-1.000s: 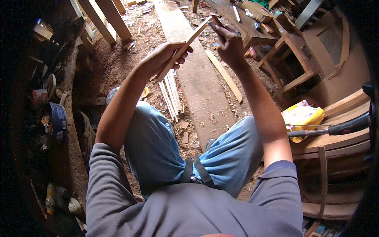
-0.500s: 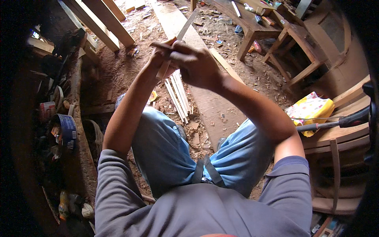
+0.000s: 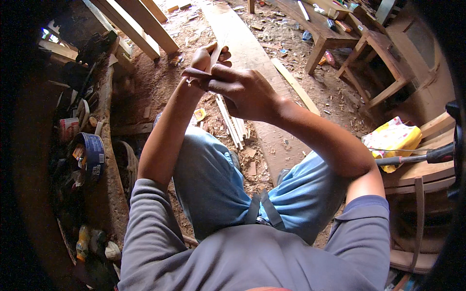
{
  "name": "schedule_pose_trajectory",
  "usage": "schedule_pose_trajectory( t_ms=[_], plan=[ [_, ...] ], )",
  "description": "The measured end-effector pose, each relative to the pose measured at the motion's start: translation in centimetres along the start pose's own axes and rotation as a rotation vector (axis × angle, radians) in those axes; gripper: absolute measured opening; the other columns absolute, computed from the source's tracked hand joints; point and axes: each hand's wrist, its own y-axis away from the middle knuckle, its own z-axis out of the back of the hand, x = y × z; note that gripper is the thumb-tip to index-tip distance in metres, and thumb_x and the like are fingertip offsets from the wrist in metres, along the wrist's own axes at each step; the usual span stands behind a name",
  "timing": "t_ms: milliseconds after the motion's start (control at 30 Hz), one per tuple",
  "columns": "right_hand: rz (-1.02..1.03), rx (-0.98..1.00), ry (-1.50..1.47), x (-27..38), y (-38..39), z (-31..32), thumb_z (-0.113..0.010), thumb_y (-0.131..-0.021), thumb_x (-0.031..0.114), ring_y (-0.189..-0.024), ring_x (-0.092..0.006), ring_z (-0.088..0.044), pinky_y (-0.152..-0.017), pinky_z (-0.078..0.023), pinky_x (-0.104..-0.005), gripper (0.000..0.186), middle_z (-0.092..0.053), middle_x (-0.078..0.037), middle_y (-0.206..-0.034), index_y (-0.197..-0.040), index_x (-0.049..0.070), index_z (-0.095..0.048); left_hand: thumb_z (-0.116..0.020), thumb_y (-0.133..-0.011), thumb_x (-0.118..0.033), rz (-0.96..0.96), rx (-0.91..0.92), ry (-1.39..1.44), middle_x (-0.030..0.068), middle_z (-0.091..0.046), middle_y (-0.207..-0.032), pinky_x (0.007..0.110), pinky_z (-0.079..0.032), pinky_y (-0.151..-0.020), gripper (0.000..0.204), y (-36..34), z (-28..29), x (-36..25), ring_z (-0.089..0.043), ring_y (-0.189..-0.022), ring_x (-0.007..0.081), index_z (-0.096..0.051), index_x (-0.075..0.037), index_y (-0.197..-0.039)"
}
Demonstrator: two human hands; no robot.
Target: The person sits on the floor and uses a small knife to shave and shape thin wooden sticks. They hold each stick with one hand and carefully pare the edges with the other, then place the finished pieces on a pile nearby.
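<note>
A thin, flat wooden strip (image 3: 215,56) is held up in front of me, above my knees. My left hand (image 3: 200,60) has its fingers wrapped round the strip near its far part. Just nearer to me and to the right, my right hand (image 3: 245,89) is closed, with a small brown flat piece (image 3: 195,73) sticking out leftward from its fingers. The kind of that piece I cannot make out. Both hands meet at the strip, and its lower end is hidden behind them. Below them, several pale thin wooden sticks (image 3: 230,121) lie on the floor.
A long plank (image 3: 264,104) runs away from between my feet over shavings. A wooden bench (image 3: 315,29) stands far right, a frame beside it. At right lies a yellow-white packet (image 3: 395,140) near a grey rod (image 3: 400,160). A blue tub (image 3: 94,155) stands left.
The strip, earlier slanting far to the right at full length, now looks shorter and more upright. My right hand has come slightly nearer to me. The whole view has shifted a little.
</note>
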Motion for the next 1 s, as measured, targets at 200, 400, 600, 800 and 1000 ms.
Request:
schedule_pose_trajectory(
  t_ms=[200, 400, 600, 800, 1000],
  plan=[
    [-0.028, -0.006, 0.022, -0.2, 0.0, -0.1, -0.062, -0.070, 0.004, -0.064, -0.0272, -0.067, -0.056, -0.060, -0.0364, 0.029, -0.058, -0.010, -0.096, -0.098, 0.006, -0.064, -0.037, -0.106, -0.033, -0.063, 0.021, 0.038, 0.0017, -0.056, -0.072, 0.031, -0.047, -0.061, 0.036, -0.7, 3.1, -0.3, -0.054, -0.064, 0.0182, -0.058, -0.007, -0.093],
    [-0.086, 0.048, 0.026, -0.5, 0.3, -0.2, -0.062, -0.070, 0.004, -0.068, -0.0281, -0.068, -0.058, -0.060, -0.0378, 0.026, -0.059, -0.011, -0.096, -0.097, 0.006, -0.063, -0.041, -0.106, -0.027, -0.194, -0.406, -0.163, 0.0036, -0.057, -0.072, 0.033, -0.048, -0.052, 0.028, -0.5, 2.6, -0.2, -0.055, -0.059, 0.0187, -0.058, -0.006, -0.097],
    [-0.058, 0.089, -0.020, -0.7, 0.4, -0.4, -0.061, -0.071, 0.003, -0.070, -0.0301, -0.069, -0.059, -0.060, -0.0386, 0.026, -0.060, -0.012, -0.100, -0.097, 0.006, -0.063, -0.033, -0.105, -0.032, -0.109, -0.401, 0.047, 0.0027, -0.044, -0.065, 0.029, -0.040, -0.041, 0.031, -1.3, 3.7, -0.5, -0.041, -0.045, 0.0150, -0.044, -0.009, -0.086],
    [-0.074, 0.103, -0.007, -1.0, 0.7, -0.4, -0.061, -0.072, 0.003, -0.071, -0.0312, -0.070, -0.059, -0.060, -0.0396, 0.029, -0.061, -0.012, -0.103, -0.101, 0.007, -0.064, -0.029, -0.106, -0.032, -0.159, -0.483, 0.047, 0.0054, -0.044, -0.070, 0.031, -0.042, -0.043, 0.030, -1.1, 3.1, -0.5, -0.042, -0.049, 0.0167, -0.039, -0.007, -0.094],
    [-0.100, 0.051, 0.070, -1.1, 0.5, -0.1, -0.062, -0.074, 0.005, -0.069, -0.0308, -0.069, -0.058, -0.059, -0.0403, 0.031, -0.062, -0.012, -0.104, -0.104, 0.009, -0.065, -0.037, -0.106, -0.032, -0.201, -0.381, -0.091, 0.0093, -0.053, -0.080, 0.035, -0.048, -0.052, 0.029, 0.1, 3.0, -0.2, -0.052, -0.058, 0.0203, -0.043, -0.005, -0.096]
  ],
)
